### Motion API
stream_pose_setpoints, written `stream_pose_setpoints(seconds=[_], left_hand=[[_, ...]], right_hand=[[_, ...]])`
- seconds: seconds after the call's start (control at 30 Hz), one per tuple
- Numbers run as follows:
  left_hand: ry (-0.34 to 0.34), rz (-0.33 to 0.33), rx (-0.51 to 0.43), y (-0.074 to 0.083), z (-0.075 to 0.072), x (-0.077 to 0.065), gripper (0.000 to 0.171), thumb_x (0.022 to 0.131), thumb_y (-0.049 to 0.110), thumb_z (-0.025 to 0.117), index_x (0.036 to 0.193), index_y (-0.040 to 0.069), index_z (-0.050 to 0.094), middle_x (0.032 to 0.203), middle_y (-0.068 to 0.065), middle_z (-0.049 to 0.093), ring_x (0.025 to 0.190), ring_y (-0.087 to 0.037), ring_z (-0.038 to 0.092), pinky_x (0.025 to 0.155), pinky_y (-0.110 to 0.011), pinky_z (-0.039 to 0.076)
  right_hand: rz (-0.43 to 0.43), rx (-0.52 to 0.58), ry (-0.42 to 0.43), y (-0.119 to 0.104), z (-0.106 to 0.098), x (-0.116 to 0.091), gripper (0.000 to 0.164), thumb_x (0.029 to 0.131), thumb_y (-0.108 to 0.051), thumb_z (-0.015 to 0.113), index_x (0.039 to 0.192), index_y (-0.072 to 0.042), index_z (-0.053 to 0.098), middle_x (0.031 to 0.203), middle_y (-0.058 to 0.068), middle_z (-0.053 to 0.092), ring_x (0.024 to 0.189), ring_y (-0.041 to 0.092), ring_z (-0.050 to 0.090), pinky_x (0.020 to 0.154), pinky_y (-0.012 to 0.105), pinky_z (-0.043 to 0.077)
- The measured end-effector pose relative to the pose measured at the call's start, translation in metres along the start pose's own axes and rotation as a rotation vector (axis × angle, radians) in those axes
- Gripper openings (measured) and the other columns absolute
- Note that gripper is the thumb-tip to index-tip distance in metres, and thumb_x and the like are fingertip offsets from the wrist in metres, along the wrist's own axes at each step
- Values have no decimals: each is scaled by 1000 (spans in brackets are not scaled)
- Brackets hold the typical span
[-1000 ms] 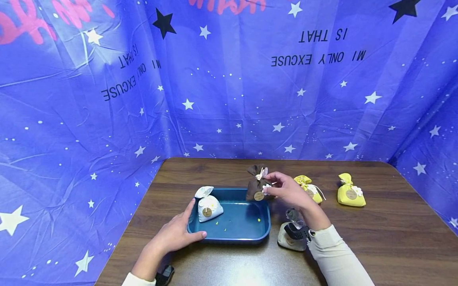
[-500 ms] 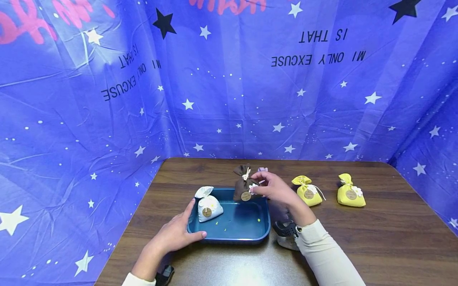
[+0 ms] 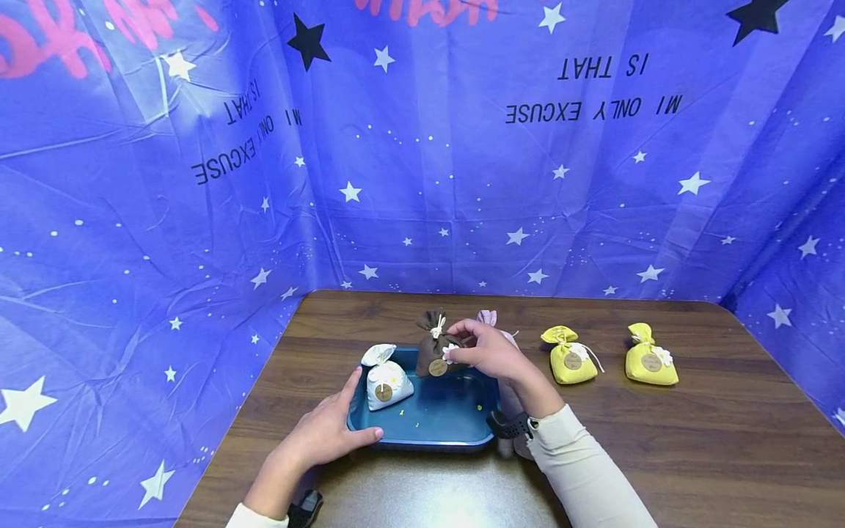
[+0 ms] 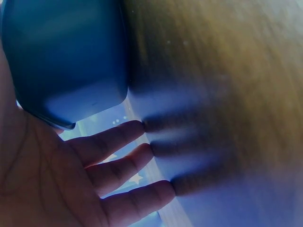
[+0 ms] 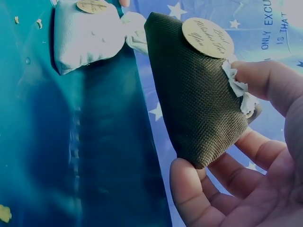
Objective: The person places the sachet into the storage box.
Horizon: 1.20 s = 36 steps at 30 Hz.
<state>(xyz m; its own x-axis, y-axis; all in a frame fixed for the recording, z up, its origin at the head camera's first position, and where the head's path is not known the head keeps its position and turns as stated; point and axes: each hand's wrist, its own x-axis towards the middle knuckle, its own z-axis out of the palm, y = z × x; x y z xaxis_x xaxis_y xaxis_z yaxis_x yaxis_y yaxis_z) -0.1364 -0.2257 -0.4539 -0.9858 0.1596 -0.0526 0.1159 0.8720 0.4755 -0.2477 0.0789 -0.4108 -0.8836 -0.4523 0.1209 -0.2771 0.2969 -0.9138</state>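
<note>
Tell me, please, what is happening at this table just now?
A person's right hand holds a dark brown woven-cloth pouch up by the far side of a blue rectangular tray. The left hand rests against the tray's left side. A white cloth pouch lies inside the tray, and two yellow cloth pouches sit on the brown wooden table to the right.
</note>
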Motion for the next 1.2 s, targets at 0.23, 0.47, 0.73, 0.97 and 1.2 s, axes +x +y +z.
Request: stream_pose_setpoints(seconds=[0.23, 0.47, 0.73, 0.97, 1.2], left_hand=[[4, 2, -2, -1, 0, -1, 115, 75, 67, 74, 160, 16, 17, 141, -28, 50, 128, -43, 49, 101, -59, 40], [1, -2, -11, -1, 1, 0, 114, 76, 66, 74, 160, 15, 17, 142, -28, 48, 130, -43, 48, 102, -59, 39], [-5, -19, -7, -1, 2, 2, 114, 75, 65, 75, 161, 17, 16, 142, -27, 50, 129, -42, 48, 101, -61, 40], [-9, -12, -8, 0, 1, 1, 113, 76, 64, 75, 160, 16, 16, 141, -28, 50, 129, -43, 49, 101, -60, 40], [0, -10, -12, -1, 0, 0, 113, 76, 64, 75, 161, 17, 16, 141, -27, 50, 129, -42, 49, 101, -60, 40]], right_hand=[[-55, -42, -17, 2, 9, 8, 33, 81, -10, 78, 110, 1, 66, 98, 9, 66, 80, 19, 63, 72, 31, 51], [-58, -88, -29, 1, 17, 12, 33, 81, -12, 80, 109, -1, 66, 97, 9, 67, 81, 23, 64, 71, 31, 51], [-70, -199, -61, -2, 23, 13, 30, 80, -14, 78, 106, -5, 67, 95, 2, 65, 80, 13, 60, 72, 30, 49], [-112, -373, -48, -5, 32, 14, 30, 74, -15, 80, 101, -9, 67, 85, -4, 64, 77, 11, 57, 70, 30, 47], [-165, -501, -62, -8, 42, 14, 32, 72, -14, 81, 100, -8, 68, 90, -1, 66, 82, 16, 59, 75, 34, 48]])
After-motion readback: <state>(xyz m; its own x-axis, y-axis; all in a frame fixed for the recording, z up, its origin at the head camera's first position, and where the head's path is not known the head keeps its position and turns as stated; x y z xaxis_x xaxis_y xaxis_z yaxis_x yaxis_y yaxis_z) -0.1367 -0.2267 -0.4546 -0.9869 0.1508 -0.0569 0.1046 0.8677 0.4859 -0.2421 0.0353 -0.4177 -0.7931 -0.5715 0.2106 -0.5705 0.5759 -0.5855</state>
